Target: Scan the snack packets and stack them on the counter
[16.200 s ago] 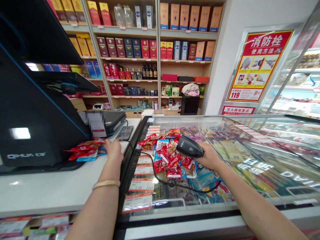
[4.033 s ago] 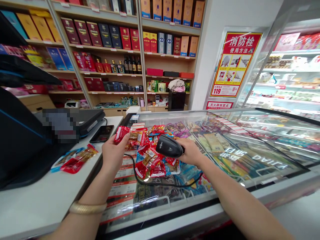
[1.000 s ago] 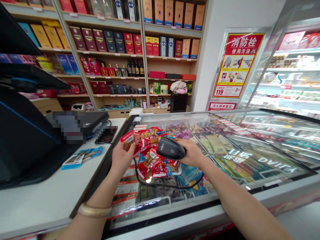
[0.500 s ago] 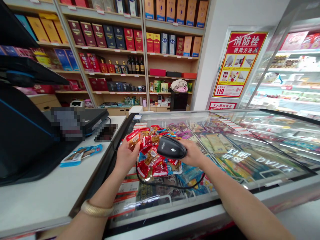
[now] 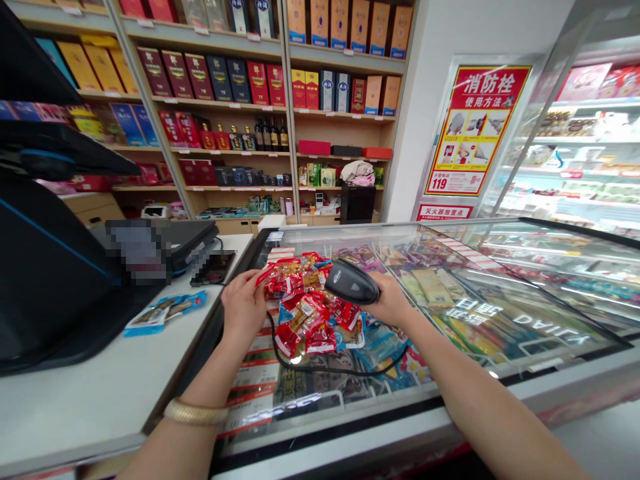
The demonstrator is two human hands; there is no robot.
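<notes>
My right hand [image 5: 390, 299] is wrapped round a black handheld barcode scanner [image 5: 354, 281], its head pointing left over a pile of small snack packets [image 5: 305, 317] in red and blue wrappers. The pile lies on the glass top of a chest freezer [image 5: 320, 400]. At the pile's left edge, my left hand [image 5: 244, 300] pinches a red snack packet [image 5: 267, 273], partly hidden by the fingers. The scanner's black cable [image 5: 330, 369] loops across the glass in front of the packets.
Left of the freezer, a white counter [image 5: 90, 393] bears a blue snack packet [image 5: 165, 312], a blurred-out device [image 5: 213, 267] and a dark checkout machine [image 5: 45, 267]. Shelves [image 5: 215, 103] of boxes and bottles stand behind. A lit display fridge [image 5: 580, 153] is at the right.
My left hand has shifted slightly left, its red packet now turned and more covered by the fingers. My right hand has lifted the scanner slightly up and to the right.
</notes>
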